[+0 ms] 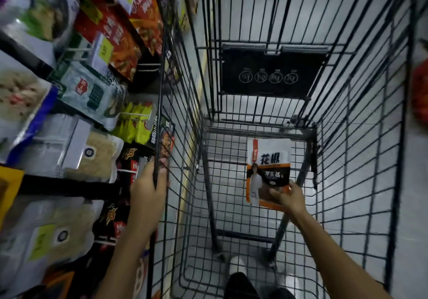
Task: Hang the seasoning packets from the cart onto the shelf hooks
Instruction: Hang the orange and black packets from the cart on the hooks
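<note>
Seasoning packet (268, 159) sits low inside the cart (266, 62), pinched at its near right corner by our right grip (288, 196); the rest of it reaches away from the fingers, over the wire floor. Our left grip (148, 187) curls round the cart's left rim, beside the loaded shelf hooks (136, 114).

Head-worn view, steeply downward, close above cart (266, 74)
</note>
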A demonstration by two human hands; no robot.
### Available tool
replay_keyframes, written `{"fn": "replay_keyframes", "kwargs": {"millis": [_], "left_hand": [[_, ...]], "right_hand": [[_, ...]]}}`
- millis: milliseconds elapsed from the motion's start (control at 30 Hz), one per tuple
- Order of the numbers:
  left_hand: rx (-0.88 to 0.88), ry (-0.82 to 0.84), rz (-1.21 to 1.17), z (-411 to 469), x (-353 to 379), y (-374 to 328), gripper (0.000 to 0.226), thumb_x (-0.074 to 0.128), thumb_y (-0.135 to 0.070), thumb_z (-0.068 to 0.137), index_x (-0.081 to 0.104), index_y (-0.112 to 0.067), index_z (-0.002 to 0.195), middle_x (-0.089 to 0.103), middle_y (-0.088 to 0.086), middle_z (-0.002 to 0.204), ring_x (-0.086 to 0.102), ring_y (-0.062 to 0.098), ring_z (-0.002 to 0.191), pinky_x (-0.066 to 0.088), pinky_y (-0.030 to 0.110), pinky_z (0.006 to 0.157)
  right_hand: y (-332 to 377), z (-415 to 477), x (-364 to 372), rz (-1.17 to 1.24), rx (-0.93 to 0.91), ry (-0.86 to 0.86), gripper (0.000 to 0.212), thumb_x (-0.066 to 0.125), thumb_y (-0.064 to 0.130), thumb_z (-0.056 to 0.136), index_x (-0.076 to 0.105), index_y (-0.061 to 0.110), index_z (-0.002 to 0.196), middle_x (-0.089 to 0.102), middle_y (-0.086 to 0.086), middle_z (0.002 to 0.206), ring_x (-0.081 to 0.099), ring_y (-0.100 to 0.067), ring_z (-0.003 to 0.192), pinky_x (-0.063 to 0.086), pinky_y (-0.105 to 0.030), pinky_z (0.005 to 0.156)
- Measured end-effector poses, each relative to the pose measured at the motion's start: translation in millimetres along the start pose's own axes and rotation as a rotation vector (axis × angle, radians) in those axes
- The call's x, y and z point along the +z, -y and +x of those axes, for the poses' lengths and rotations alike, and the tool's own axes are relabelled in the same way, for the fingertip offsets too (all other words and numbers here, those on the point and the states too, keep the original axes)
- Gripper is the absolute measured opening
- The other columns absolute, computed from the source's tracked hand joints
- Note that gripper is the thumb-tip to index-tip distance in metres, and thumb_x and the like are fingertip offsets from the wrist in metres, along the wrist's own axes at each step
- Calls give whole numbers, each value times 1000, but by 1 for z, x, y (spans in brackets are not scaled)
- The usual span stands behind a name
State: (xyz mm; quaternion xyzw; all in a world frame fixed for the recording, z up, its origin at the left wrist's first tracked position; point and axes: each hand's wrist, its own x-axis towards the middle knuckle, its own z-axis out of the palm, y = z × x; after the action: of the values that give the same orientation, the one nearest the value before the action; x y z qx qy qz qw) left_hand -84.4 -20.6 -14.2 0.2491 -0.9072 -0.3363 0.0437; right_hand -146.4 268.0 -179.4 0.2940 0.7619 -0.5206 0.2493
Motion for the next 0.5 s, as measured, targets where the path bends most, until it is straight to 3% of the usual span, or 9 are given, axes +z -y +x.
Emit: {"fn": "replay_keyframes", "kwargs": {"millis": [67, 133, 233, 333, 400, 500], "left_hand": [[-10, 15, 40, -2, -3, -2, 25, 47, -13, 99, 58, -1, 118, 59, 2, 72, 49, 10, 60, 35, 13, 53], [-37, 29, 47, -6, -9, -6, 28, 49, -13, 98, 57, 1, 121, 65, 12, 87, 54, 14, 69, 32, 12, 57], [-95, 60, 26, -17, -23, -15, 33, 48, -11, 98, 53, -1, 128, 66, 18, 111, 61, 29, 98, 38, 21, 78], [-96, 47, 42, -39, -42, -25, 34, 46, -11, 99, 52, -3, 131, 63, 18, 120, 59, 30, 108, 43, 31, 87], [-87, 17, 7, -63, -57, -32, 33, 45, -15, 100, 54, -5, 130, 62, 14, 121, 59, 26, 107, 44, 30, 86], [-84, -52, -49, -113, -78, -37, 30, 44, -21, 101, 59, -8, 123, 67, 11, 102, 61, 19, 82, 45, 22, 70]], "right_hand": [[1, -18, -18, 20, -48, 8, 43, 71, -6, 79, 55, -1, 119, 65, -21, 115, 61, -37, 107, 49, -52, 95], [8, -39, -32, 47, -52, 22, 38, 71, -4, 80, 58, 2, 115, 67, -16, 107, 63, -36, 104, 51, -47, 92], [24, -74, -49, 91, -70, 70, 30, 71, -4, 81, 63, 5, 109, 70, -14, 102, 67, -30, 93, 54, -44, 87], [39, -110, -62, 79, -110, 113, 17, 72, -3, 80, 59, 8, 78, 65, -9, 76, 64, -27, 76, 53, -49, 84], [45, -136, -71, 71, -134, 140, 27, 74, 2, 80, 53, 11, 67, 58, -9, 66, 60, -26, 69, 52, -51, 80], [50, -183, -87, 75, -198, 247, 15, 76, 8, 80, 63, 0, 84, 70, -21, 85, 68, -37, 84, 55, -54, 83]]}}
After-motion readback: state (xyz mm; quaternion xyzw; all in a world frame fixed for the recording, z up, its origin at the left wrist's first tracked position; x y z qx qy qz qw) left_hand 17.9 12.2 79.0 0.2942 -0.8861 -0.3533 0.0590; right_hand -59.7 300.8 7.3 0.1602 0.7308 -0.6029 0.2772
